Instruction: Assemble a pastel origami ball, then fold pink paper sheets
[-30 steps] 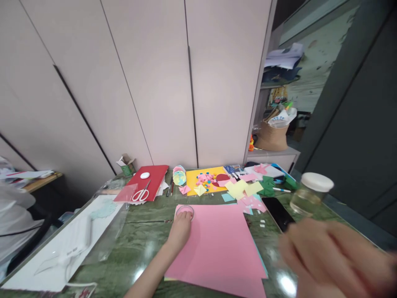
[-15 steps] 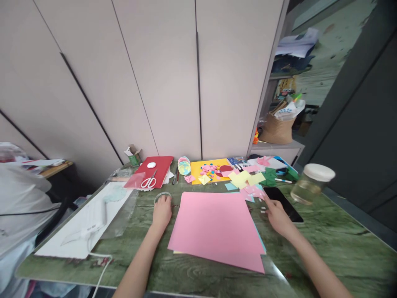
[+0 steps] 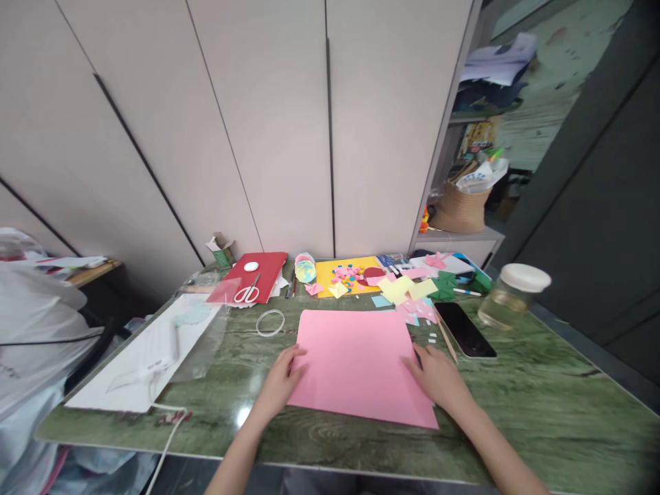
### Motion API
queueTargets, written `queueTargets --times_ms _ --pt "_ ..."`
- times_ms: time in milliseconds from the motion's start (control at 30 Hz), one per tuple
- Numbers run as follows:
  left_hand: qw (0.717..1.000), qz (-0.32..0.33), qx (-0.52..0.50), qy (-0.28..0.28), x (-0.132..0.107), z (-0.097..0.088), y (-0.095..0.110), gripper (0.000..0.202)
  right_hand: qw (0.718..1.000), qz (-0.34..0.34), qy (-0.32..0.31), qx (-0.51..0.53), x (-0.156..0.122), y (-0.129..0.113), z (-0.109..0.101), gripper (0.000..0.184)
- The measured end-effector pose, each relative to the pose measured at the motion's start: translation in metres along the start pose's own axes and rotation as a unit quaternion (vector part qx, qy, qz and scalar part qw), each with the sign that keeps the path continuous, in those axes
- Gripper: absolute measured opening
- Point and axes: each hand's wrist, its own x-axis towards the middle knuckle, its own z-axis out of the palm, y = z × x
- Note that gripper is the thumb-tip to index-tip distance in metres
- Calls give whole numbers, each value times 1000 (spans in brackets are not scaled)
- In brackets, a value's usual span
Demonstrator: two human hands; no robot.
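Pink paper (image 3: 355, 364) on green table (image 3: 546, 385), w/ cupboards (image 3: 268, 124) behind it. L hand (image 3: 281, 378) & R hand (image 3: 436, 375) part-open on paper's edges, can't tell if pinching.

Paper sheets (image 3: 350, 364) on the desk (image 3: 562, 399)
Ring (image 3: 270, 335) left of them — phone (image 3: 465, 330), then jar (image 3: 508, 302), to their right.

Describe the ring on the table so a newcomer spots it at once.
On the green table, find the large pink paper. Off its far left corner, beyond the left hand, lies a thin, pale ring. Unlike the scissors farther back, it is a single bare circle, with the table showing through its middle.
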Motion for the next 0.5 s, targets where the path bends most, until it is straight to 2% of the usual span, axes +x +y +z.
queueTargets --times_ms 267,500 --pt "998 -14 -65 17 -12 7 11 26 993 39 -22 106 7 -3 -10 37" --pt "999 -5 36 7 -21 16 20 31 984 65 1 165 16 -3 -16 31"
